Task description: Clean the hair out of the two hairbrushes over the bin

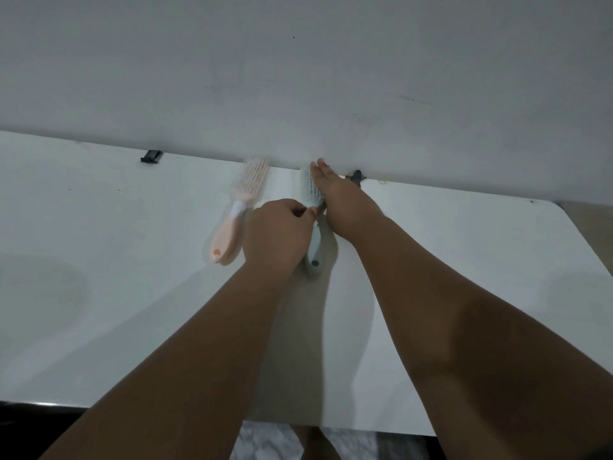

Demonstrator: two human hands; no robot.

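Note:
Two hairbrushes lie on the white table point(116, 310) near the wall, bristles up. The pink hairbrush point(237, 210) is on the left, untouched, handle toward me. The pale green hairbrush point(310, 197) lies to its right, between my hands. My left hand point(277, 234) has its fingers curled and pinches at the base of the green brush's bristles. My right hand point(345, 200) lies along the right side of the green brush's head, fingers stretched toward the wall. Whether any hair is in the brushes is too small to tell. No bin is in view.
A white wall point(298, 78) rises directly behind the table. Two small black clips point(151, 156) point(356, 176) sit at the table's back edge. The table's front edge and a patch of patterned floor point(258, 443) show at the bottom.

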